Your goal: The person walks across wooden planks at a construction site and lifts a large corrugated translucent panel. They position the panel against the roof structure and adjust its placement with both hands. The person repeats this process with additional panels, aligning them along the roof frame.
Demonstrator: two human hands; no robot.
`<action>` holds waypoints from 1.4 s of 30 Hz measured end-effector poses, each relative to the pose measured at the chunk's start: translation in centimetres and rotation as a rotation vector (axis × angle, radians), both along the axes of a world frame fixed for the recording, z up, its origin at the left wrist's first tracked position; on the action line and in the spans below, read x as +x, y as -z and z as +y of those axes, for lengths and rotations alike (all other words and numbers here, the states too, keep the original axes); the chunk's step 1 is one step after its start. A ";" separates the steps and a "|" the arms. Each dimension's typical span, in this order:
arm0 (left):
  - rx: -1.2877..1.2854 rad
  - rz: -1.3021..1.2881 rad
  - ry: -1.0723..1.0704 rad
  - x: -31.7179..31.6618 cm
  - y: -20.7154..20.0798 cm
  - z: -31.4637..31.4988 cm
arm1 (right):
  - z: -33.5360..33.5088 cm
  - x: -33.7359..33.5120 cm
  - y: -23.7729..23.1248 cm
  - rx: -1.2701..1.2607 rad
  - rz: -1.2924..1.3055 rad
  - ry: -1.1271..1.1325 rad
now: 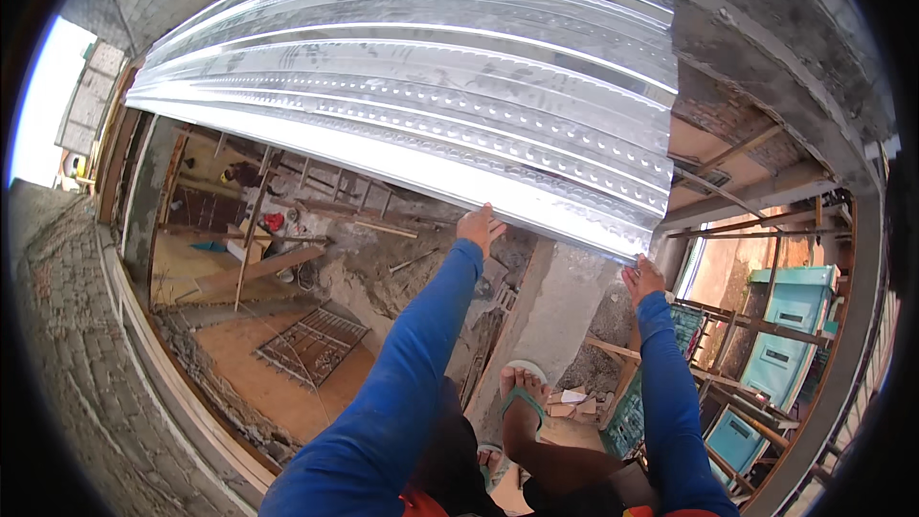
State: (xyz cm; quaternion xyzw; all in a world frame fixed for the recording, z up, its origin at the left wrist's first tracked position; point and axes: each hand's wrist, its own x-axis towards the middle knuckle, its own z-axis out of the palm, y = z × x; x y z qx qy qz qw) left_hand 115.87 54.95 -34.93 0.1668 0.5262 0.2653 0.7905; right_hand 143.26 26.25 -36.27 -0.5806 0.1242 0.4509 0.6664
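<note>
Left hand (481, 226), at the end of a blue sleeve (421, 364), is clamped on the near edge of a corrugated metal sheet (421, 86), fingers curled up over the rim. Right hand (642, 278), on a second blue sleeve, grips the same edge at the sheet's near right corner, fingers closed around it. Both hands thus hold 1 sheet, well apart from each other along its near edge. The sheet is bright, ribbed lengthwise, with rows of small embossed dimples; it extends away from the person and fills the upper middle of the view, its far end reaching toward a grey concrete wall (766, 29). Below the hands, 1 foot in a green sandal (523, 397) stands on a narrow concrete beam (555, 311). Beneath the beam lies a lower level: timber planks (268, 263), a metal grille (311, 345) lying flat on an orange floor, and rubble. A second person in a yellow helmet (239, 174) is visible far below at left. Pale blue door panels (790, 330) lean at the right, behind wooden props
</note>
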 end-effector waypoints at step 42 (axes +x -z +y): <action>0.008 0.727 0.271 -43.0 -43.6 -31.0 | -8.9 -6.5 -31.6 -0.358 0.147 -0.318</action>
